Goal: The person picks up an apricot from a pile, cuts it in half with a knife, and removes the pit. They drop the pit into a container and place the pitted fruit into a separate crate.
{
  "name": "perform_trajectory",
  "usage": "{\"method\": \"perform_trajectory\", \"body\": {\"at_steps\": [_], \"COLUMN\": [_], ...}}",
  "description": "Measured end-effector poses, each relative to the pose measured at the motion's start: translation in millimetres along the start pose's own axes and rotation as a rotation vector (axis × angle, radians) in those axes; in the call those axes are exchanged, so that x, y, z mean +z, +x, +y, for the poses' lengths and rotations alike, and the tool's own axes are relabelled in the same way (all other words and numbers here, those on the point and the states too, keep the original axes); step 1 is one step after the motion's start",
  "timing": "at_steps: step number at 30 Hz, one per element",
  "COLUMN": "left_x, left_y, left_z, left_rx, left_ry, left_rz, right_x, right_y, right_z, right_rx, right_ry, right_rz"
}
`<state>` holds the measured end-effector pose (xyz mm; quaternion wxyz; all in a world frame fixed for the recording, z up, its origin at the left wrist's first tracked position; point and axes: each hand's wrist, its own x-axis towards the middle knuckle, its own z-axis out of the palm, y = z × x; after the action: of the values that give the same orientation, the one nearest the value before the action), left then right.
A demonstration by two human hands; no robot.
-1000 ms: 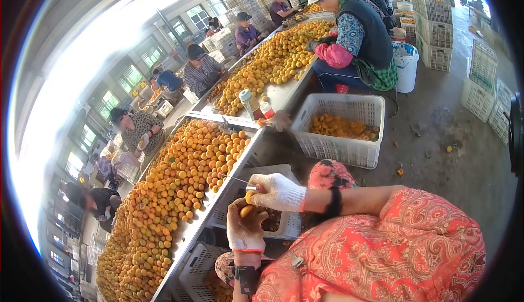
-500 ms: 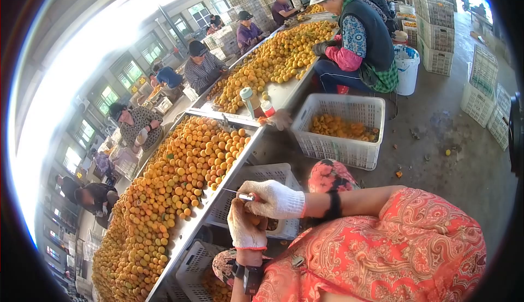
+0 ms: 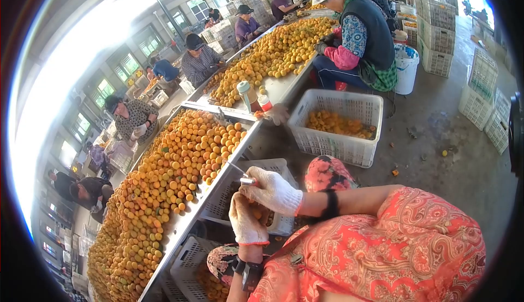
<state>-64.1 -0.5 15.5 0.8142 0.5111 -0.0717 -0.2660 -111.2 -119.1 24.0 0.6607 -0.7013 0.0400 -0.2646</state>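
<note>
My right hand [image 3: 271, 192], in a white knit glove, is closed around the handle of a small knife [image 3: 248, 181]. Its thin metal blade points up and left toward the table. Just below, my left hand [image 3: 245, 220], gloved too, curls around an apricot [image 3: 256, 211] that is partly hidden by the fingers. The two hands touch. Beneath them stands a grey plastic crate [image 3: 281, 223], its contents mostly covered by my hands. Left of my hands, a big heap of apricots [image 3: 164, 176] lies on the metal table [image 3: 188, 223].
Another crate [image 3: 188, 261] with orange pieces sits at lower left. A white crate [image 3: 335, 146] of split fruit stands on the floor ahead. A bottle [image 3: 246, 96] and a red-and-white container [image 3: 265, 103] stand at the table joint. A co-worker [image 3: 363, 37] sits beyond, near a white bucket [image 3: 405, 67].
The knife has tilted, its blade now pointing more steeply upward, and my right hand has shifted slightly up. The whole view has moved a little. A co-worker across the table has moved their hands.
</note>
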Motion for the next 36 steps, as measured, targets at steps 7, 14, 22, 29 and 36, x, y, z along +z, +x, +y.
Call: {"method": "perform_trajectory", "body": {"at_steps": [7, 14, 22, 29, 36], "left_x": [4.2, -12.2, -1.0, -6.8, 0.0], "left_y": [-9.1, -2.0, -8.4, -2.4, 9.9], "left_z": [5.8, -3.1, 13.3, 5.4, 6.3], "left_rx": [0.115, 0.134, -0.101, -0.147, -0.204], "left_ry": [0.219, 0.227, -0.075, -0.081, -0.068], "left_rz": [-0.172, -0.208, -0.175, -0.104, -0.087], "right_x": [-3.0, -0.3, 0.5, -3.6, -7.6], "right_y": [2.5, 4.1, 5.7, 8.8, 20.4], "right_z": [-11.5, -17.1, -4.9, 3.4, 33.3], "right_rx": [0.256, 0.508, 0.220, 0.298, 0.112], "right_ry": [0.378, 0.593, 0.386, 0.421, 0.182], "right_rz": [-0.046, -0.040, -0.046, -0.088, -0.058]}}
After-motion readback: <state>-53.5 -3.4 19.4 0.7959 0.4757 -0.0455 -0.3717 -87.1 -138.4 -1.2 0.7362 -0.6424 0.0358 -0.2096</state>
